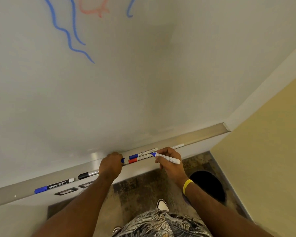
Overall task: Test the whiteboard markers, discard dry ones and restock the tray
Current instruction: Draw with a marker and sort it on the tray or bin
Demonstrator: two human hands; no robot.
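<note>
My right hand (pixel 169 161) grips an uncapped blue whiteboard marker (pixel 167 158), its blue tip pointing left over the metal tray (pixel 203 135). My left hand (pixel 110 165) is curled over the tray's edge and holds a small blue cap (pixel 122 160), mostly hidden by the fingers. In the tray between my hands lie a blue-capped marker (pixel 142 154) and a red-capped marker (pixel 138 159). Further left are a black-capped marker (pixel 87 174) and a blue-capped marker with a black label (pixel 54 186). Another white marker (pixel 178 145) lies behind my right hand.
The whiteboard (pixel 126 82) carries blue and red squiggles at its top. A dark round bin (pixel 210 185) stands on the floor below my right wrist, beside a yellow wall (pixel 272 151). My shoe (pixel 162 205) is on the patterned floor.
</note>
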